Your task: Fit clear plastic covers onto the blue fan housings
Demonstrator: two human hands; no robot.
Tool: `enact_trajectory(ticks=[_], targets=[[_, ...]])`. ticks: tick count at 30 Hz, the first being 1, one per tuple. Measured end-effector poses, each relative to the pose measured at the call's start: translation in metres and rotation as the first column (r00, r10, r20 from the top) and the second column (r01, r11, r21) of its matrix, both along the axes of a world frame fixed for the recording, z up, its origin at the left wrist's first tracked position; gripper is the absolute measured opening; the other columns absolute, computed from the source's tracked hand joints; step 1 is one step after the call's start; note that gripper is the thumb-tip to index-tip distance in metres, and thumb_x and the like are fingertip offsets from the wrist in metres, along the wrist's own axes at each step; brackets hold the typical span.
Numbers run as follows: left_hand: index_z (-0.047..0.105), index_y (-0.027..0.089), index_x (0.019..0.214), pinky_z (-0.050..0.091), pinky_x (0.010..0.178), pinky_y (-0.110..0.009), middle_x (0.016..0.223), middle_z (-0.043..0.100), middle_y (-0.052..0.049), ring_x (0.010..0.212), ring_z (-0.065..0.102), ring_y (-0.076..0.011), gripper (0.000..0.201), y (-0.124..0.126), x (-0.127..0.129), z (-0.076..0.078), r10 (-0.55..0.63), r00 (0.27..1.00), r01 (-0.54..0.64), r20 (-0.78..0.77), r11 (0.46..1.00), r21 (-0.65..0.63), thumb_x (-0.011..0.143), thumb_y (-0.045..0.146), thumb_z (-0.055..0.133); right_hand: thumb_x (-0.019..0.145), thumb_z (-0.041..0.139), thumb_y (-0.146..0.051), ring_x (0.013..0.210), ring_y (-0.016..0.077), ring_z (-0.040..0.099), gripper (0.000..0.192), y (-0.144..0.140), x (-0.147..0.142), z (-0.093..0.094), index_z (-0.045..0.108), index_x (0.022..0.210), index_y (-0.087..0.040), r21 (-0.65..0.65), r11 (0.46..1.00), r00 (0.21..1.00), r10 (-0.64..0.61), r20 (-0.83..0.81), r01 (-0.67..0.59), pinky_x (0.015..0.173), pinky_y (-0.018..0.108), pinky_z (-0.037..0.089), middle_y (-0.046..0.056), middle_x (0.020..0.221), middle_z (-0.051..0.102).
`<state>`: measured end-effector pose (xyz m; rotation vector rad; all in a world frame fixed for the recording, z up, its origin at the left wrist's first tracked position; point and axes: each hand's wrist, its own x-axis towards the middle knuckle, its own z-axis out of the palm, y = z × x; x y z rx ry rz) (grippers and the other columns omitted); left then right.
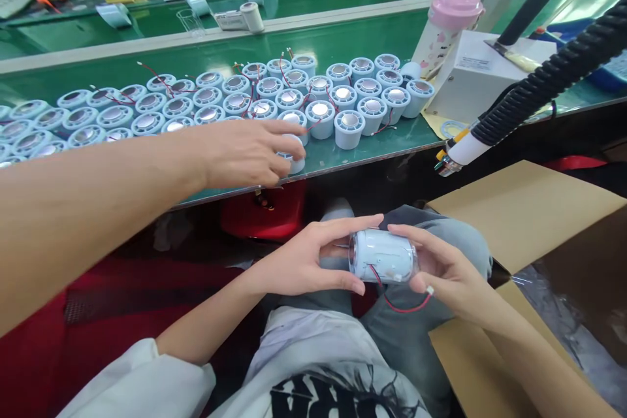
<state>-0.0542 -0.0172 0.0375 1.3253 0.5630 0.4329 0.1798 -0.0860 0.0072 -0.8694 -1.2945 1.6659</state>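
Observation:
Above my lap, a light-blue cylindrical housing lies on its side, with clear plastic around it. Its red and black wire hangs in a loop and ends in a small white connector. My left hand grips the left end, thumb below and fingers above. At the right end, my right hand holds the housing between thumb and fingers. Beyond them, rows of similar light-blue housings stand on the green bench, some with red wires sticking out.
From the left, another person's hand reaches over a housing at the bench edge. An open cardboard box is at my right. A black coiled hose hangs above it, near a white stand and a pink cup.

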Motion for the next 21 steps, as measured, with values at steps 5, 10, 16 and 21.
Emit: enact_trajectory(ticks=[5,10,16,21], targets=[[0.043,0.028,0.143,0.048,0.104,-0.039,0.144,0.050,-0.010,0.125,0.056,-0.0272,0.080,-0.002,0.000,-0.005,-0.024,1.000,0.024,0.004,0.999,-0.040,0.072,0.015,0.077,0.082,0.075,-0.023,0.080,0.0157,0.071,0.049,-0.003,0.001,0.000,0.062,0.125,-0.043,0.104,0.991,0.974,-0.103,0.200,0.083,0.075,0.024,0.061,-0.001,0.124,0.064],[0.042,0.031,0.143,0.046,0.106,-0.043,0.153,0.037,-0.009,0.139,0.039,-0.0317,0.076,-0.005,0.000,-0.014,-0.003,1.000,0.002,0.005,0.989,0.151,0.075,0.019,0.075,0.084,0.073,-0.020,0.121,0.0249,0.057,0.048,-0.001,-0.002,-0.006,0.062,0.125,-0.041,0.219,0.972,0.961,-0.134,0.243,0.080,0.092,0.031,0.057,0.000,0.139,0.054],[0.014,0.034,0.152,0.038,0.112,-0.043,0.148,0.042,-0.013,0.137,0.043,-0.0264,0.092,-0.012,0.001,-0.021,0.058,0.986,-0.103,0.153,0.948,0.301,0.080,0.007,0.066,0.077,0.079,-0.037,0.118,0.0260,0.058,0.069,0.002,-0.003,0.005,0.046,0.138,-0.040,0.005,0.995,0.991,-0.103,0.087,0.103,0.092,0.037,0.057,0.005,0.143,0.048],[0.016,0.038,0.150,0.035,0.113,-0.044,0.154,0.027,-0.011,0.139,0.037,-0.0292,0.106,-0.008,-0.004,-0.018,0.088,0.993,-0.106,0.084,0.963,0.249,0.069,0.022,0.082,0.077,0.080,-0.022,0.116,0.0222,0.059,0.059,-0.004,-0.001,0.007,0.055,0.128,-0.037,0.198,0.971,0.958,-0.179,0.223,0.136,0.092,0.030,0.056,0.003,0.129,0.061]])
